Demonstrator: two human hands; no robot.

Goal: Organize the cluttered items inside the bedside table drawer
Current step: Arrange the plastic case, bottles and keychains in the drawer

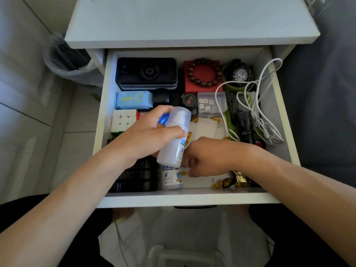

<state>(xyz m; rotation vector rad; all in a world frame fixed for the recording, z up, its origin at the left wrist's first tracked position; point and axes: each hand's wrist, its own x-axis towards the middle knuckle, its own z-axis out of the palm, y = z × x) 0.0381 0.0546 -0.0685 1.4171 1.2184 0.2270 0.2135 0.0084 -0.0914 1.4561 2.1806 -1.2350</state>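
While the drawer (100, 120) stands pulled out:
Left hand (146, 135): fingers curled round a translucent pump bottle (173, 139), held tilted above the drawer's front half.
Right hand (208, 157): fingers bent down at the drawer floor near scattered amber capsules (219, 183); whether it holds anything, cannot tell.
Second bottle (170, 177): lying at the front wall.
Rubik's cube (123, 120): left side, just beside a blue tissue pack (133, 99).

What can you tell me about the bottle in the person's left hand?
The bottle looks like frosted, see-through plastic, with a clear cap over a white pump top. A white and blue label with printed writing wraps its lower side. It is lifted above the open drawer, tilted with its cap pointing away from the person. The left hand grips it round the middle. The right hand is close beside its bottom end; whether they touch is unclear.
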